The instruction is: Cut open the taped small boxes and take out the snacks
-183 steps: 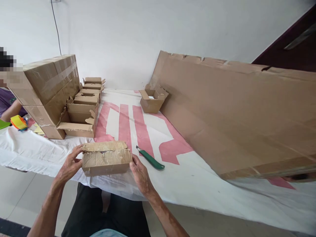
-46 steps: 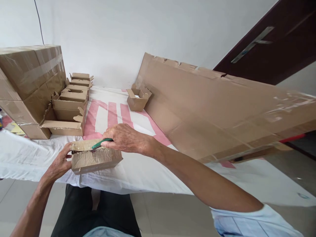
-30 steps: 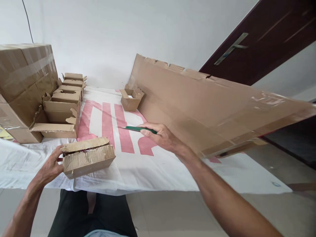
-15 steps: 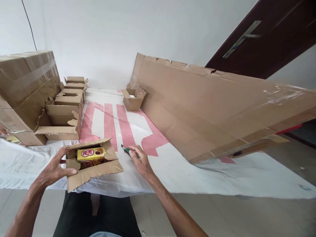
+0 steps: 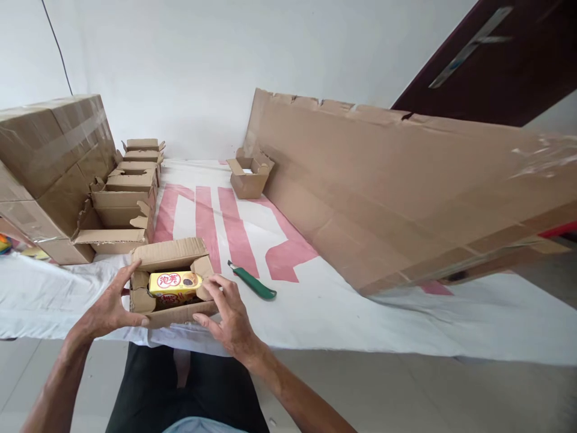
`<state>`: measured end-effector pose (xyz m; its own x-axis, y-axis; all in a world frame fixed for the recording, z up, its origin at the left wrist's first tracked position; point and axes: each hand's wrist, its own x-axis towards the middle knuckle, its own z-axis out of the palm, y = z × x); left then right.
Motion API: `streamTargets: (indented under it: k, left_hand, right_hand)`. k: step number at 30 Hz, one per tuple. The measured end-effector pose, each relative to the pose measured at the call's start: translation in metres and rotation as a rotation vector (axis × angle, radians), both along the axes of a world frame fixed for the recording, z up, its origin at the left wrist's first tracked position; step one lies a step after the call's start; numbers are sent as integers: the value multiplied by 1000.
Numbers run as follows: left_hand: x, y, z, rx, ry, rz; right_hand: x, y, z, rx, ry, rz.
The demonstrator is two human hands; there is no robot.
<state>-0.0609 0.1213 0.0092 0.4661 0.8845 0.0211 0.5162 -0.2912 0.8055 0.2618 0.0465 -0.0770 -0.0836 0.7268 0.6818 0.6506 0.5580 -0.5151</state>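
Note:
An open cardboard box lies at the table's front edge, its flaps spread, with yellow snack packets inside. My left hand grips the box's left end, thumb on the near side and fingers at the far side. At the right end, my right hand has its fingers apart, the fingertips touching the right flap and the thumb by the near flap. A green utility knife lies on the cloth just right of that hand, its blade end pointing up-left.
Open small boxes stand in a row on the left beside stacked taped cartons. Another open box sits at the back middle. A large cardboard sheet leans across the right of the cloth-covered table.
My right hand has let go of the green knife, which now lies on the cloth, and has moved left to the box. The box's flaps and tilt have shifted.

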Motion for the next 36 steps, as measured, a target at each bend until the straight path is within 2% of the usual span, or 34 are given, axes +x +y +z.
streamTargets:
  k: [5, 8, 10, 13, 18, 21, 24, 28, 32, 36]
  left_hand:
    - [5, -4, 6, -4, 26, 13]
    - [12, -5, 7, 17, 66, 95]
    - [20, -5, 9, 82, 132, 156]
    - [38, -6, 17, 166, 328, 237]
    - [79, -11, 44, 84, 781, 329]
    - [94, -13, 54, 74, 898, 350]
    - [97, -14, 54, 81, 934, 353]
    - [95, -13, 51, 102, 946, 354]
    - [97, -10, 54, 87, 986, 355]
    - [102, -6, 59, 73, 1050, 335]
  right_hand:
    - [3, -4, 6, -20, -26, -17]
    - [9, 2, 20, -75, -15, -13]
    - [10, 9, 31, -116, -9, -59]
    - [6, 23, 48, -193, -30, -142]
    - [-9, 42, 73, -419, -143, -174]
    - [-14, 42, 81, -480, -204, -212]
    - [-12, 38, 82, -403, -176, -206]
    - [0, 36, 71, -297, -104, -175]
    - [8, 39, 62, -314, -102, -214]
    - [5, 39, 66, -381, -151, -223]
